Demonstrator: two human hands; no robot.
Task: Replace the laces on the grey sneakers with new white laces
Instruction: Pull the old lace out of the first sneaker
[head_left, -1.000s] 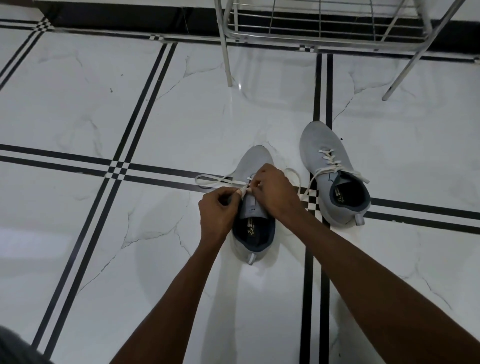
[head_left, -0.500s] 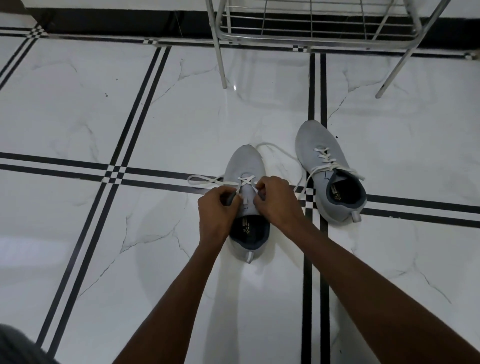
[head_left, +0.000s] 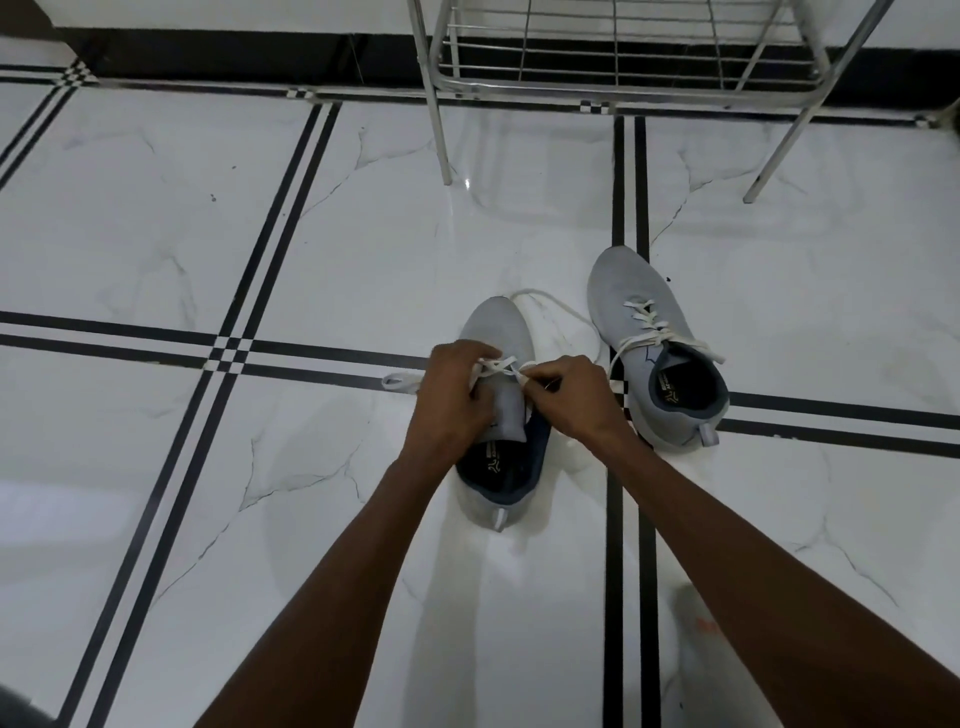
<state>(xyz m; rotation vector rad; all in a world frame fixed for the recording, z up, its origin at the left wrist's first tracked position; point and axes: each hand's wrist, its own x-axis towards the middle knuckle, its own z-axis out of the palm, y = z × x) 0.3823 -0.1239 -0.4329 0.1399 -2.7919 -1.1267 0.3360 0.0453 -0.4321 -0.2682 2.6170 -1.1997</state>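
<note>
Lace (head_left: 400, 383) is trailing left on the floor (head_left: 156, 208) from the near sneaker (head_left: 496, 332). Left hand (head_left: 454, 397) is resting on that sneaker's tongue, fingers curled round the lace crossing. Right hand (head_left: 574, 402) is pinching the lace at the same crossing with curled fingers. Second sneaker (head_left: 654, 348) is sitting just right, already laced in white, below a metal rack (head_left: 623, 67).

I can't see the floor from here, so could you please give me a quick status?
Both hands, left and right, pinching white lace on near sneaker. Far sneaker already laced. Nothing in the way.
</note>
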